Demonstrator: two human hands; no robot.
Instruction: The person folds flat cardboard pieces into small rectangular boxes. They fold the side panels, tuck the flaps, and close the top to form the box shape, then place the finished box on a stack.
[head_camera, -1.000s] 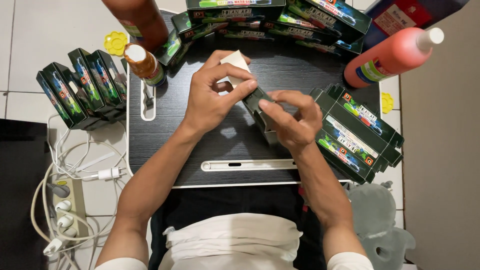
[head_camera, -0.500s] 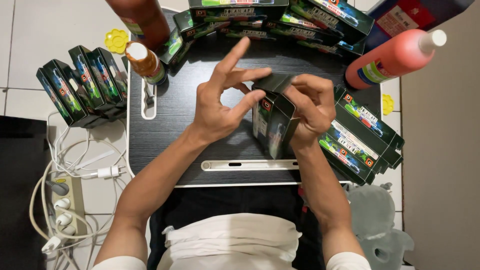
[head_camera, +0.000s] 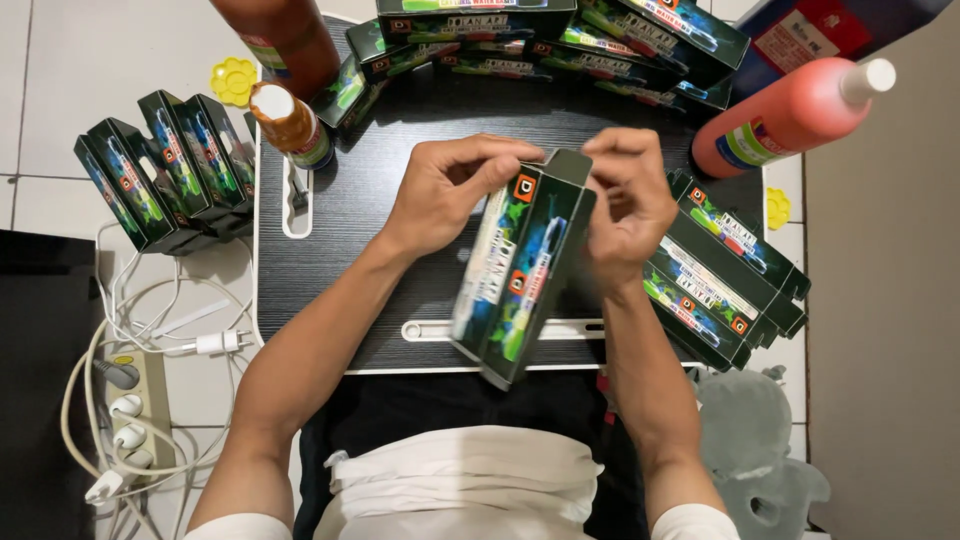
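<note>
Both my left hand (head_camera: 445, 190) and right hand (head_camera: 625, 205) pinch one long dark-green cardboard box (head_camera: 520, 270) at its open top flap; three bottles (head_camera: 790, 115) stand around.

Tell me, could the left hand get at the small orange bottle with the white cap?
Probably yes, once it lets go: the left hand grips the long green box, but bare black tabletop lies between it and the small orange bottle.
</note>
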